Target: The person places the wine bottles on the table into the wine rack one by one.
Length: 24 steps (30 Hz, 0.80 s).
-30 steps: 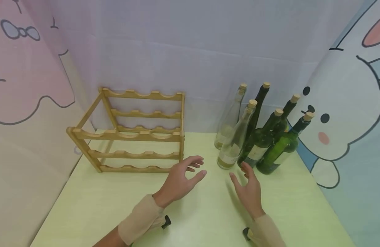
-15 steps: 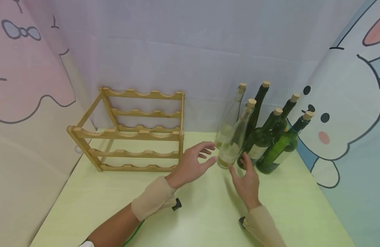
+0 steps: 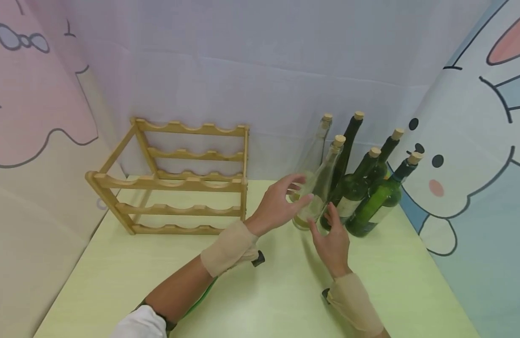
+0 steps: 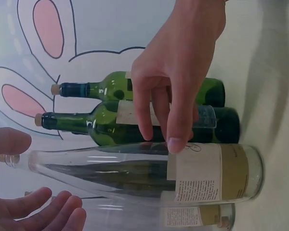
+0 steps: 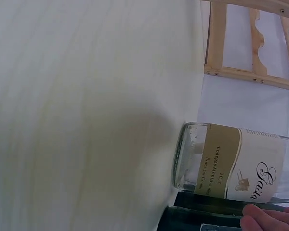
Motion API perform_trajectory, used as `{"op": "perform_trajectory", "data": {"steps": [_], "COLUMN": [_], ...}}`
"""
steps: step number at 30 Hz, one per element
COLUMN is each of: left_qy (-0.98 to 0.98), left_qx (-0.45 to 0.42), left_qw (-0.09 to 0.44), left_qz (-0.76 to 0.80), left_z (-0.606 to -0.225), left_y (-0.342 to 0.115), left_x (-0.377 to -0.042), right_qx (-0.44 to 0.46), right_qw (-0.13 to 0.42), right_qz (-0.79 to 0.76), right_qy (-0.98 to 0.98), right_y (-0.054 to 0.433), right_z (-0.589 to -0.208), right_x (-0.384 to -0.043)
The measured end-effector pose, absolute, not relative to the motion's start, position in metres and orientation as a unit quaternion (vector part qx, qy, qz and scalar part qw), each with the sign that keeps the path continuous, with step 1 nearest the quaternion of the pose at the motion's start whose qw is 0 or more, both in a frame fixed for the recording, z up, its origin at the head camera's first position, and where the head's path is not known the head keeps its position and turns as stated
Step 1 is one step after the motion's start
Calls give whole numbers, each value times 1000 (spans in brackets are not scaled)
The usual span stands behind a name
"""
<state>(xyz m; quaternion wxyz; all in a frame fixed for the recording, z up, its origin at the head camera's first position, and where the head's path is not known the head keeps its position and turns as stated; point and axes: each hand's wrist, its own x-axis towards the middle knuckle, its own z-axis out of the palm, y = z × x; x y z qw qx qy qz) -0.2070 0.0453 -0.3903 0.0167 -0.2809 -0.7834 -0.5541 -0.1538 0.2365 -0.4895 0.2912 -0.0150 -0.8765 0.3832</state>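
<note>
Toward the back of the table [image 3: 285, 291], the front clear bottle [image 3: 326, 171] stood upright between your left hand [image 3: 278, 204] and right hand [image 3: 333, 241], fingers spread and gripping nothing; touch was unclear. Green bottles [image 3: 353, 188] crowded its right edge; a gap separated it from the rack [image 3: 192, 184].

Left grip [image 3: 280, 203]: bare. Wide beige fabric-like wrap [image 3: 230, 248] round the wrist, small black block [image 3: 258, 258] poking out at its edge. Thin green cable [image 3: 202, 296] beside the forearm; white sleeve [image 3: 142, 324] with a dark hem [image 3: 171, 325]. Right grip [image 3: 332, 244]: also bare, matching beige wrap [image 3: 355, 303], second black block [image 3: 325, 295] at its side.
</note>
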Motion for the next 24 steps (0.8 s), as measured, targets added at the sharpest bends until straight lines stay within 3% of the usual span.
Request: {"op": "perform_trajectory", "data": {"steps": [13, 24], "left_qy": [-790, -812], "left_qx": [-294, -260], "left_qw": [35, 42], "left_qz": [-537, -520], "left_z": [-369, -366], "left_y": [87, 95], "left_x": [-237, -236], "right_qx": [-34, -53], "right_qw": [246, 217], "right_qz": [408, 394], "right_qy": [-879, -892], "right_y": [238, 232], "right_z": [-500, -504], "right_x": [-161, -168]}}
